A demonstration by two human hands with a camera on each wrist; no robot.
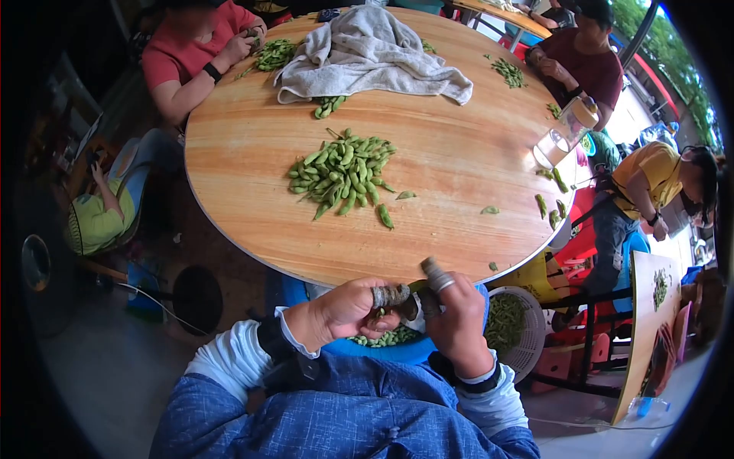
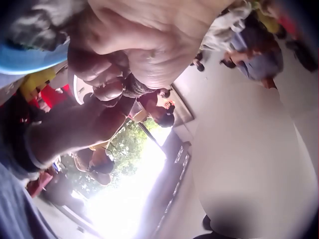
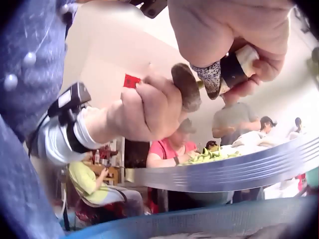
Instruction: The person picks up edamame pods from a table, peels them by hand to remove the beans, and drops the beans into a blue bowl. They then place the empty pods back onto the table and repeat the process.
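Both hands meet low in the head view, just off the table's near edge. The left hand (image 1: 340, 307) has its fingers curled in and a grey wrap on the thumb; a small green piece, seemingly a pod (image 1: 381, 312), shows at its fingertips. Close on the right is the right hand (image 1: 460, 325), its fingers bent and several digits wrapped. In the right wrist view a bit of green shows between the dark-covered left thumb and the right hand (image 3: 229, 35); whether the right hand grips it is hidden. The left wrist view shows the left hand (image 2: 144, 40) from close up.
A pile of green pods (image 1: 344, 172) lies on the round wooden table (image 1: 459, 183), with a grey towel (image 1: 367, 57) behind. Below the hands is a blue basin (image 1: 405, 352) holding green beans; a white basket (image 1: 535, 336) stands right. Several people sit around.
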